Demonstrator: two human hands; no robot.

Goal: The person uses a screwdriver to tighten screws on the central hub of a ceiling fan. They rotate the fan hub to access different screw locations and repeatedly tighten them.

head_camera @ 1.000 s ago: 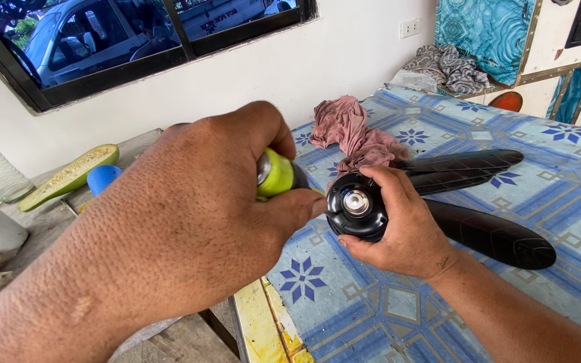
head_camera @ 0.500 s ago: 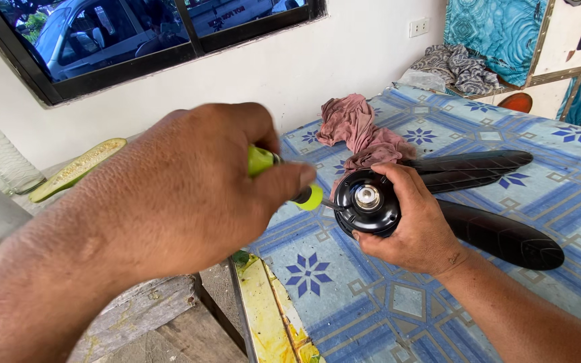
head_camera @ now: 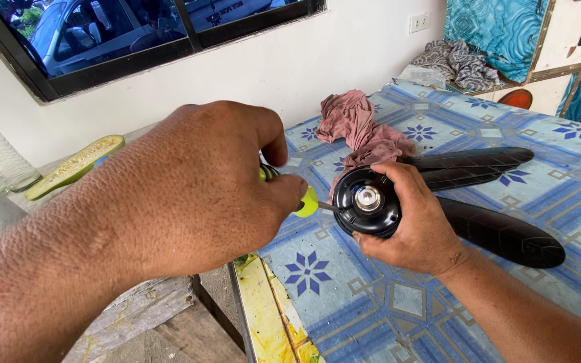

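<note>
Head view, risk: the screwdriver (head_camera: 304, 200) has its thin metal tip at the side of the round black fan hub (head_camera: 369, 202), and I'd judge it could slip off and jab the fingers wrapped right beside it, since the hub is held up in the hand and not braced on anything
Head view, second risk: the fan blades (head_camera: 499, 202) lie loose on the blue patterned tablecloth (head_camera: 384, 309), so a hard push could swing the whole piece round
Left hand (head_camera: 196, 181): closed tight round the yellow-green screwdriver handle, thumb and fingertips pinching near its front end; most of the handle is hidden under the fist
Right hand (head_camera: 411, 222): curled snugly round the hub from the far side and below, fingers over its rim, the shiny metal centre left showing
Where the fan is: hub raised just over the tablecloth near the table edge, blades stretching away to the right
Nearby: pink rag (head_camera: 358, 128) crumpled just behind the hub
</note>
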